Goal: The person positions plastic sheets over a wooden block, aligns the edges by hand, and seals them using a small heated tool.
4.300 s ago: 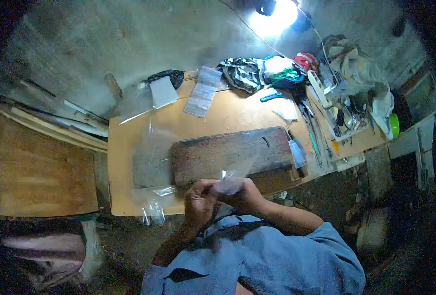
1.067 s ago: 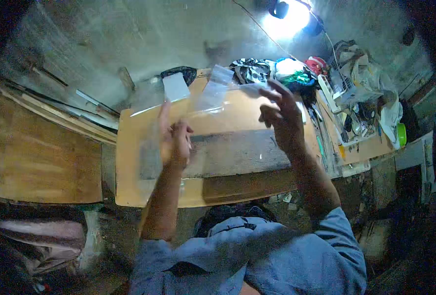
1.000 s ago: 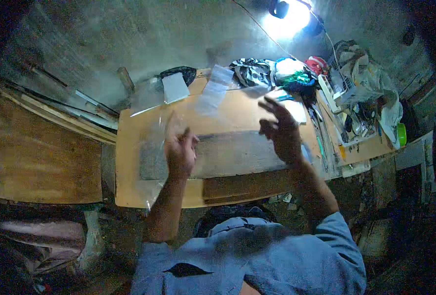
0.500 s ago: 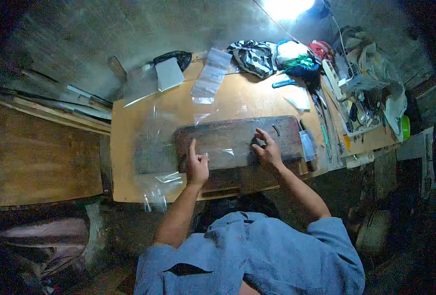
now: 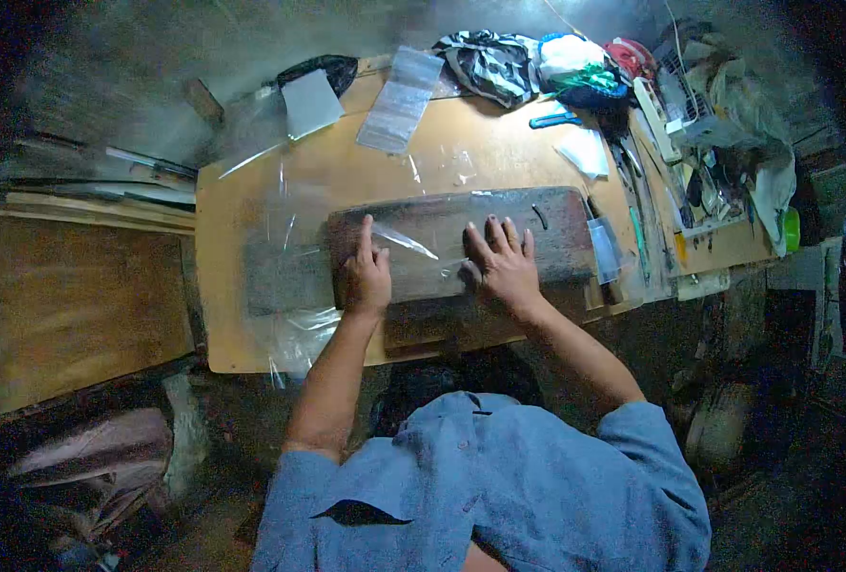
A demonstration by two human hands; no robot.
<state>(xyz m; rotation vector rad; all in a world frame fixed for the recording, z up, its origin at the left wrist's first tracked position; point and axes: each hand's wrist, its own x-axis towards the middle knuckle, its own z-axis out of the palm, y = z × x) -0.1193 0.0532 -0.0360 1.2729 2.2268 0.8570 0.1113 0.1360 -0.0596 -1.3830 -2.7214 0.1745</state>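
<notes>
Atop dark, rectangular wooden board (image 5: 562,238) bearing thin, clear plastic film (image 5: 409,241), laid right hand (image 5: 507,272) palm-down with fingers spread; extended index of left hand (image 5: 368,278) beside film's glinting crease, couldn't tell whether pinching. Probably called for light, even pressure against creasing.

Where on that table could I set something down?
The barest patch of the table lies beyond the dark board, between the clear plastic strip and the blue tool. Crowded: the back edge, by the striped bundle; the right, around the white basket; the board, under the left hand and right hand.
</notes>
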